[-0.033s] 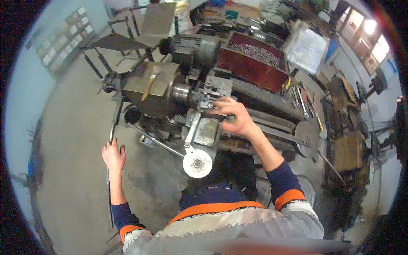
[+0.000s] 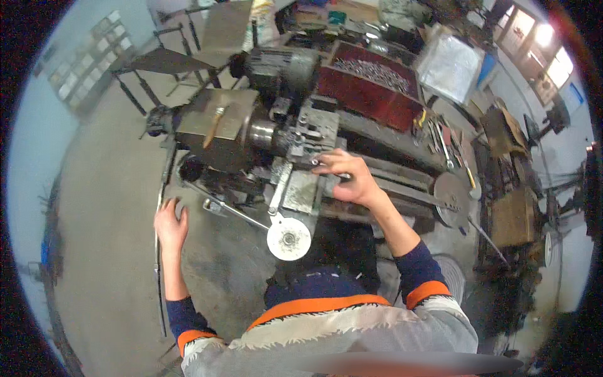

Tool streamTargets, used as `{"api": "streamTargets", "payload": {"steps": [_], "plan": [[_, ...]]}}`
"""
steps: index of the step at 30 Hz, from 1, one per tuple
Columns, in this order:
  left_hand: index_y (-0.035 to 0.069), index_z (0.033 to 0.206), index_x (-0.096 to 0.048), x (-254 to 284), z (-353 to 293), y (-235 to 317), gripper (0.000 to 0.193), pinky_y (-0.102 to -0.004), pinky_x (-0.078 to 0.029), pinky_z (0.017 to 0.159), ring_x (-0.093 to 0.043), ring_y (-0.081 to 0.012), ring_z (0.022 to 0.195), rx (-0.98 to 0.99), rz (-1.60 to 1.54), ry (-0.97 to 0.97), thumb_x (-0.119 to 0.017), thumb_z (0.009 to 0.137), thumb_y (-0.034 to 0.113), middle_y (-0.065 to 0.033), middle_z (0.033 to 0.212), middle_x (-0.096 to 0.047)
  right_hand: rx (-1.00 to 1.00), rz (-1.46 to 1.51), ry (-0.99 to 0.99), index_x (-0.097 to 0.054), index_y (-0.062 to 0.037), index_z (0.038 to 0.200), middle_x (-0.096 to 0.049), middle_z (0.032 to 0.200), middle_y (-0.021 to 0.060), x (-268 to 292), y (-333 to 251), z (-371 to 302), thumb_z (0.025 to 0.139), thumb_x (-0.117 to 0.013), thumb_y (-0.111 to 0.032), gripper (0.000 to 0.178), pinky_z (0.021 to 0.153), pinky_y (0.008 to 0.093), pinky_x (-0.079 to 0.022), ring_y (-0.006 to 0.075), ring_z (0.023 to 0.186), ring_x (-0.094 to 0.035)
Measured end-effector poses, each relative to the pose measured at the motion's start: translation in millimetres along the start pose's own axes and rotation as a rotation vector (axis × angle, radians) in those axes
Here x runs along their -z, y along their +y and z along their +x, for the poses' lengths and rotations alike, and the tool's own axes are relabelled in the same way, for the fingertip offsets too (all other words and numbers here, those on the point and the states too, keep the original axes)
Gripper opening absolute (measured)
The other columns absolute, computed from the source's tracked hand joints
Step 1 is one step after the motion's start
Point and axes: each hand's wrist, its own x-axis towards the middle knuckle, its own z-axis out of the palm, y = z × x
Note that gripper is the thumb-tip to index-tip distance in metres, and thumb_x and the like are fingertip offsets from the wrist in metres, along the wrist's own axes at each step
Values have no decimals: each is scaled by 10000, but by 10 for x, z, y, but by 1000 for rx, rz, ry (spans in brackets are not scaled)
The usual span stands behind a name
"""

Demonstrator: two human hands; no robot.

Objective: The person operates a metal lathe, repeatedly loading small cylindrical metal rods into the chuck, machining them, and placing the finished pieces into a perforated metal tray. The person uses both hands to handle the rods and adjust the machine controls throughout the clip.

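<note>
A metal lathe (image 2: 217, 157) stands in front of me, with its shiny round chuck (image 2: 262, 134) facing right. My right hand (image 2: 352, 179) is over the carriage. Its fingers stretch left to the tool post (image 2: 314, 135), the fingertips at a small shiny knob, the thumb apart below. Whether they touch the knob I cannot tell. A long thin rod (image 2: 157, 267) runs from the lathe's left end down toward me. My left hand (image 2: 171, 226) is at this rod, fingers stretched and thumb apart, not wrapped round it. A white round handwheel (image 2: 289, 239) sits at the carriage front.
A wooden-handled brush (image 2: 215, 127) lies on the headstock. Behind the bed is a red tray (image 2: 364, 100) with metal chips. Wrenches (image 2: 446, 144) lie at the right. A slanted lever (image 2: 223, 206) juts toward the handwheel. A chair (image 2: 166, 63) stands at the far left.
My left hand's fingers have spread a little and now lie beside the rod. My right hand stays at the tool post, slightly lower. The whole view has shifted slightly.
</note>
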Motion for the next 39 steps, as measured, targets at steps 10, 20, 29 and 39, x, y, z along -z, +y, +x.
{"api": "streamTargets", "payload": {"steps": [10,20,29,39], "plan": [[-16,1024,-601,-143,794,2688,286,-303,-410,896,-550,-176,1016,-363,-1505,-549,-598,743,35,-109,1062,-607,-132,157,71,-653,-7,945,-601,1044,187,241,-173,-791,584,-560,-179,411,900,389,-393,325,999,-564],[17,944,-644,-304,751,2893,224,-349,-393,935,-525,-242,1086,-446,-1499,-560,-619,722,41,-126,1076,-602,-153,178,120,-648,-3,948,-588,1072,198,242,-189,-833,543,-550,-138,438,932,392,-373,321,1048,-545],[16,965,-639,-399,732,2896,236,-333,-410,909,-536,-214,1064,-377,-1483,-552,-609,735,54,-117,1057,-613,-191,173,94,-655,-9,944,-600,1038,200,285,-173,-821,535,-549,-144,443,923,372,-383,318,1036,-552],[0,912,-644,-296,763,2597,176,-298,-440,835,-594,-200,942,-340,-1332,-410,-602,743,21,-113,945,-643,-220,46,59,-666,-21,912,-629,965,162,518,42,-750,581,-556,-181,384,850,347,-430,272,922,-594]]}}
